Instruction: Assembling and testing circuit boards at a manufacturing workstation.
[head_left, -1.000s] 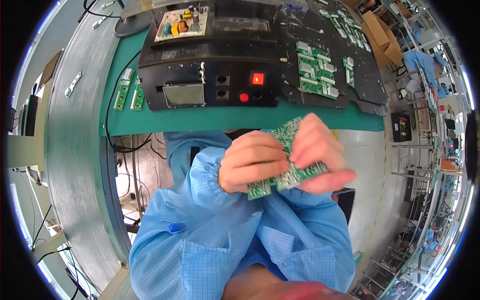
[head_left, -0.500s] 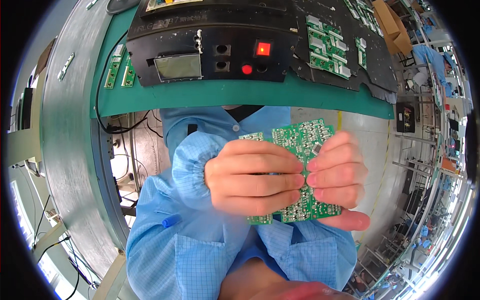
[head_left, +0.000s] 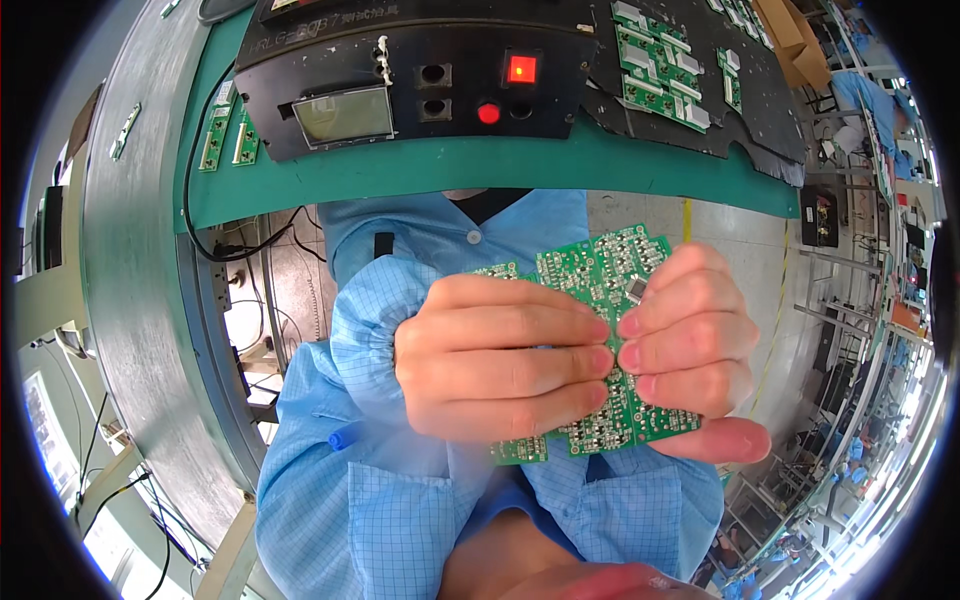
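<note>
Both my hands grip a green circuit board panel (head_left: 580,265) packed with small components, held up in front of my blue checked smock. My left hand (head_left: 505,355) lies across its left part, fingers together and fingertips near a lengthwise line between board sections. On the right part, my right hand (head_left: 695,340) has its fingers curled over the face, with the thumb stretched along the lower edge. The fingertips of the two hands almost meet at that line. A square black chip (head_left: 636,290) shows beside my right index finger. My left thumb is hidden.
Beyond the hands is a bench with a green mat (head_left: 450,170). On it stands a black test box (head_left: 420,90) with a small screen and red buttons. More circuit boards (head_left: 660,70) lie on a black board at right; narrow boards (head_left: 230,130) lie at left. A cardboard box (head_left: 790,45) stands far right.
My hands and the panel have shifted slightly, the right hand a little to the right. The bench and test box sit a bit higher in view. Both hands keep their grip.
</note>
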